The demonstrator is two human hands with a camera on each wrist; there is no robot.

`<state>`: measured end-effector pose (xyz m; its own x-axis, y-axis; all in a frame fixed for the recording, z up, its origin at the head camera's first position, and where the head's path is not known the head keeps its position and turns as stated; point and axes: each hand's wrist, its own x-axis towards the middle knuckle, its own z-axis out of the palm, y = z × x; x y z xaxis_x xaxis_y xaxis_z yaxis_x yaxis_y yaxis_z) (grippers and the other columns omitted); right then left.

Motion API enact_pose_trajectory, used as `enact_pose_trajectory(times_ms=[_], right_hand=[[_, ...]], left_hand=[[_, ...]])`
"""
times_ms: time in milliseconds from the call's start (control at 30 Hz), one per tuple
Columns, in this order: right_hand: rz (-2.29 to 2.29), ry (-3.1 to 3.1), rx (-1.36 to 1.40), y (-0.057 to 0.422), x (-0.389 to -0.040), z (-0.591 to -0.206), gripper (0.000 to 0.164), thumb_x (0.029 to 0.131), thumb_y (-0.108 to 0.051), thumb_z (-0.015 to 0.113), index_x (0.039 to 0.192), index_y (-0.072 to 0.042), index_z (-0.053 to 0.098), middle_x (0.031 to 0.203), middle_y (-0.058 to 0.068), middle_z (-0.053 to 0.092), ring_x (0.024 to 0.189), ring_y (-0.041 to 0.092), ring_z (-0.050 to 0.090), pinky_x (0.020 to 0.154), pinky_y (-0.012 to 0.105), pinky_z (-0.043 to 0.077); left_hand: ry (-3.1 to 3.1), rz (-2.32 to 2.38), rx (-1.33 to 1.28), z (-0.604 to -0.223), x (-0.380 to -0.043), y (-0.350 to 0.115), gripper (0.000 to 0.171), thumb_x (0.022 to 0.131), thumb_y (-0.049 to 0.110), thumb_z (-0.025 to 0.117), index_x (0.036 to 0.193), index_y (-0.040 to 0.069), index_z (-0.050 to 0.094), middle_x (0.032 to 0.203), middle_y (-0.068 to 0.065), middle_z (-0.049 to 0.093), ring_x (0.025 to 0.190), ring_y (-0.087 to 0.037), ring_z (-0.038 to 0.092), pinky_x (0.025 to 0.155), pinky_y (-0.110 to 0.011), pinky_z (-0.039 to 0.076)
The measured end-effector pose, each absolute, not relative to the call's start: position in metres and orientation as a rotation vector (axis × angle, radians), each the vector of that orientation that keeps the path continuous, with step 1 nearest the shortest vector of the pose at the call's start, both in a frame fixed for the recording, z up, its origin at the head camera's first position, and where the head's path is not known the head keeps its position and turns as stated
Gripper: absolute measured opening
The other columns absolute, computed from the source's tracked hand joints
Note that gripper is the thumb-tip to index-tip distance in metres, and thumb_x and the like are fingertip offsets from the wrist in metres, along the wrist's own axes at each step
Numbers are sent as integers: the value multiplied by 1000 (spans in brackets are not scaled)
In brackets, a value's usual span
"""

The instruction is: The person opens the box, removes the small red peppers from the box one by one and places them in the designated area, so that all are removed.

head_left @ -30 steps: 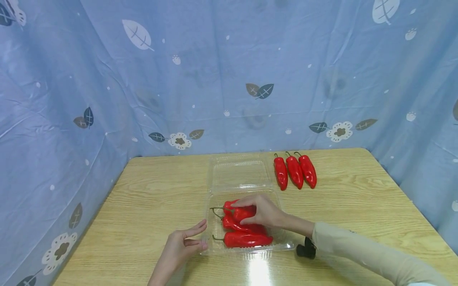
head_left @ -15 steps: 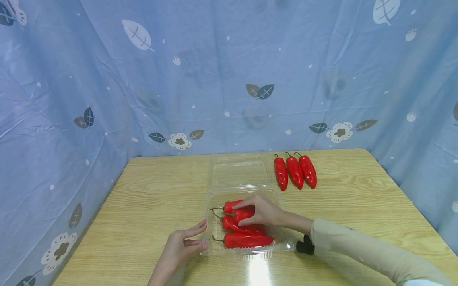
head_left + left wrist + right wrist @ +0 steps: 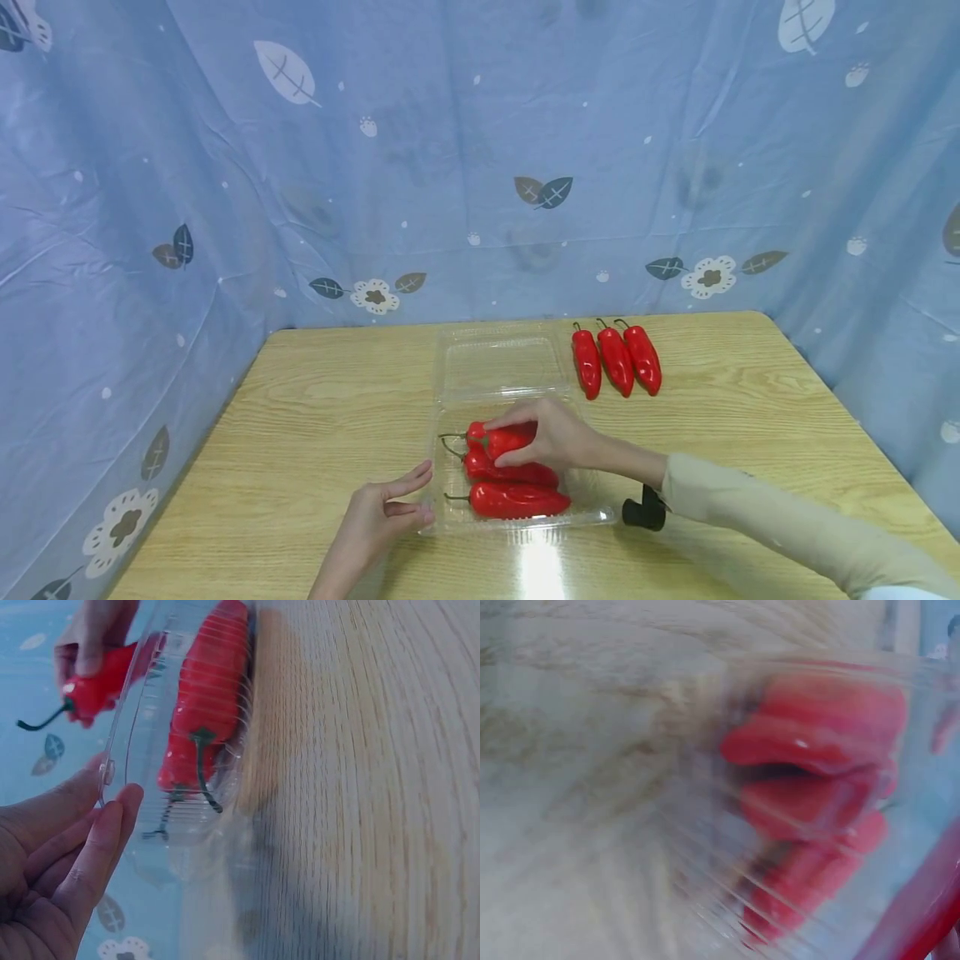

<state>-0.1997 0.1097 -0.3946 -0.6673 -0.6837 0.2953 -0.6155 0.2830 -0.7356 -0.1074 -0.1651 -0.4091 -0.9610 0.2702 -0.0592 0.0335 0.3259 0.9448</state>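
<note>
A clear plastic clamshell container (image 3: 450, 492) lies on the table with its lid (image 3: 502, 367) folded back. My left hand (image 3: 382, 508) pinches its front left corner, the fingertips (image 3: 112, 810) right at the rim. Above the container, my right hand (image 3: 551, 437) holds a red pepper (image 3: 97, 682) between thumb and fingers, its green stem pointing left. Inside, a front pepper (image 3: 517, 501), a middle pepper (image 3: 517, 472) and a back pepper (image 3: 476, 431) lie side by side, stems to the left. The held pepper and right hand cover much of the back one.
Behind and to the right of the container, three more red peppers (image 3: 617, 360) lie in a row on the wooden table (image 3: 337, 400). A black device (image 3: 643, 510) sits at the right wrist. A blue patterned curtain (image 3: 480, 167) encloses the back and sides.
My right hand has risen slightly with the pepper, which now shows a little higher above the others. The left hand has stayed at the container's corner.
</note>
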Motion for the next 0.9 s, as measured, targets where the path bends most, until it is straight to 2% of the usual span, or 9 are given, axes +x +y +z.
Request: enact_pose_trajectory(times_ms=[200, 433, 667, 900], right_hand=[[-1367, 2480, -1295, 119, -198, -377, 39, 75, -22, 84, 109, -5, 73, 95, 1, 73, 79, 6, 63, 62, 20, 57], [-1431, 2543, -1166, 137, -199, -371, 37, 73, -22, 85, 106, -7, 74, 88, -2, 72, 71, 8, 61, 57, 24, 57], [-1473, 2675, -903, 154, -199, -373, 39, 73, -22, 86, 106, -6, 74, 94, 3, 74, 79, 13, 67, 65, 25, 58], [-1645, 2848, -556, 175, -210, -375, 39, 72, -20, 87, 106, -6, 74, 95, 7, 74, 81, 18, 67, 69, 21, 56]], left_hand=[[2397, 1681, 285, -409, -107, -165, 51, 78, 3, 77, 123, -11, 57, 136, -25, 47, 82, -14, 70, 74, -23, 58], [2392, 1688, 270, -409, -108, -165, 51, 78, 2, 77, 123, -11, 57, 136, -25, 48, 81, -14, 71, 73, -22, 58], [2392, 1687, 274, -410, -107, -165, 50, 78, 2, 77, 123, -11, 58, 136, -24, 48, 81, -14, 70, 73, -22, 58], [2395, 1679, 282, -410, -108, -166, 51, 78, 3, 76, 123, -11, 58, 135, -25, 48, 82, -15, 71, 72, -23, 58]])
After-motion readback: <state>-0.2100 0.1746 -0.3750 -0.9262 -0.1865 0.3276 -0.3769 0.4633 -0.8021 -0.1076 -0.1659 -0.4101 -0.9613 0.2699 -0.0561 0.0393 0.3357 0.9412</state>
